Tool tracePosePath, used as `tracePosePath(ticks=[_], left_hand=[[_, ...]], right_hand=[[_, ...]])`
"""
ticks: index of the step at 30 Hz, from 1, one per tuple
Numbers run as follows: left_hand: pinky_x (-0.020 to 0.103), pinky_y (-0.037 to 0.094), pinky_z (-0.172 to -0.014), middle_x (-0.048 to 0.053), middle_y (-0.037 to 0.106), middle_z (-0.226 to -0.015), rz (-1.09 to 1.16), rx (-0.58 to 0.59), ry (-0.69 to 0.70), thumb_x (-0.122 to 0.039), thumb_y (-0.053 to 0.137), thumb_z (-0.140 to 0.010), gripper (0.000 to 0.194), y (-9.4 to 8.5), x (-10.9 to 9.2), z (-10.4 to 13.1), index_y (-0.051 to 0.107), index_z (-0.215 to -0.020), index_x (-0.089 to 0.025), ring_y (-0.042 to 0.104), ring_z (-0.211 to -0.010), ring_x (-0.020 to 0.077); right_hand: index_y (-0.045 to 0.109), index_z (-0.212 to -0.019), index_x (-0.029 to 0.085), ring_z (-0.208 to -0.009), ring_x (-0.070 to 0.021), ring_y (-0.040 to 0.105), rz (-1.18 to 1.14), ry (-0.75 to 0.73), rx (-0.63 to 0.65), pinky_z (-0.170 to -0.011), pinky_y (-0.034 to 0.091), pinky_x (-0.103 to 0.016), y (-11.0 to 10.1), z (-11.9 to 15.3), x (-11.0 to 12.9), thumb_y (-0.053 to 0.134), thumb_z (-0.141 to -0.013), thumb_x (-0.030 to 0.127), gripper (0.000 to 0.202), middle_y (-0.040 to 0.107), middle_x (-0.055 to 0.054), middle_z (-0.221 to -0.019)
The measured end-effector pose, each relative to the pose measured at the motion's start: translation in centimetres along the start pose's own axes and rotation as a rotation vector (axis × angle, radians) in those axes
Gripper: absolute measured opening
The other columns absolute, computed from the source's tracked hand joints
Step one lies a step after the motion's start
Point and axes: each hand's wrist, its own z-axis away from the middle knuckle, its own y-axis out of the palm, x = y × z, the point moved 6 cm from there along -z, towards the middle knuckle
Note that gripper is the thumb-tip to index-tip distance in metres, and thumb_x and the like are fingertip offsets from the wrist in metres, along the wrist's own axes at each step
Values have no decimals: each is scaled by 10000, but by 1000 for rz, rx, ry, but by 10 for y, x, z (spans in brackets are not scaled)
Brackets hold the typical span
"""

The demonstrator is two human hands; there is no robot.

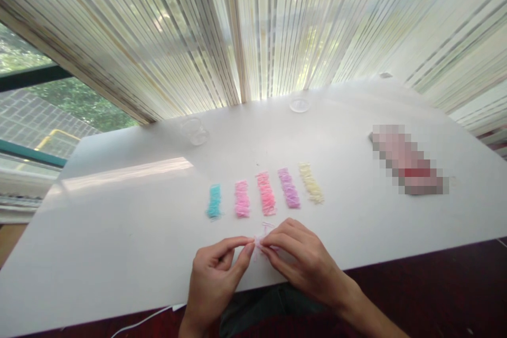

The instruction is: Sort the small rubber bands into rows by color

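Near the table's front edge, my left hand [217, 274] and my right hand [304, 256] meet fingertip to fingertip. Both pinch a small pale pink piece [257, 243] between them; its shape is too small to tell. A few thin pinkish sticks [268, 225] lie just beyond the fingers. Farther back stand five neat strips of short thin sticks in a row: turquoise [214, 200], pink [242, 199], coral pink [266, 194], purple [289, 188] and pale yellow [311, 183].
On the white table [119, 232] a clear container [195, 132] lies at the back left and a clear round lid [299, 105] at the back middle. A blurred pink object [407, 161] is at right. Striped curtains [245, 26] hang behind. A white cable [140, 322] runs below the front edge.
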Motion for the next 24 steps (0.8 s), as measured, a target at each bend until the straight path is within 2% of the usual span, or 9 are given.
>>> tracePosePath(ticks=[5, 8, 11, 14, 17, 20, 24], left_hand=[[169, 325, -398, -65, 436, -432, 55, 23, 29, -381, 728, -857, 267, 12, -9, -1, 822, -770, -146, 331, -389, 61], [163, 435, -454, -22, 625, -507, 105, 14, 48, -357, 736, -859, 232, 16, -14, -4, 825, -779, -158, 510, -426, 85], [171, 504, -524, 9, 730, -617, 136, 16, 56, -347, 741, -864, 207, 21, -17, -6, 829, -796, -172, 615, -496, 111], [157, 452, -482, -22, 658, -546, 140, 34, 68, -335, 733, -870, 204, 27, -19, -6, 825, -797, -168, 509, -437, 77], [157, 324, -422, -84, 406, -449, 120, 43, 61, -344, 712, -884, 236, 30, -18, -7, 818, -802, -149, 301, -411, 54], [174, 246, -421, -103, 211, -506, 69, 74, 57, -360, 684, -906, 270, 29, -17, -9, 824, -877, -131, 209, -446, 64], [184, 237, -433, -98, 189, -555, -83, 23, 129, -353, 659, -921, 282, 16, -17, -15, 827, -974, -133, 209, -456, 73]], right_hand=[[682, -1021, 207, -765, -188, 648, 0, 23, -49, -705, 555, -319, -16, 2, -3, 638, -969, 131, 101, 733, -40, -838], [677, -1098, 195, -811, -199, 683, 7, 40, -66, -737, 573, -328, -27, 4, -4, 690, -954, 182, 146, 755, -57, -901], [693, -1053, 203, -775, -182, 686, -7, 45, -60, -710, 570, -303, -29, 4, -3, 666, -968, 157, 101, 754, -42, -855], [703, -1002, 210, -746, -172, 679, -26, 39, -74, -687, 562, -293, -29, 4, -3, 641, -977, 129, 105, 744, -32, -813], [699, -1029, 202, -750, -178, 679, -21, 37, -79, -690, 563, -305, -30, 6, -5, 665, -969, 129, 100, 751, -36, -827], [689, -1068, 199, -778, -180, 688, 13, 37, -64, -717, 569, -310, -36, 9, -11, 656, -975, 113, 131, 763, -39, -872], [683, -1075, 208, -842, -183, 702, 151, 51, -74, -772, 572, -312, -60, 11, -27, 635, -982, 98, 152, 761, -39, -922]])
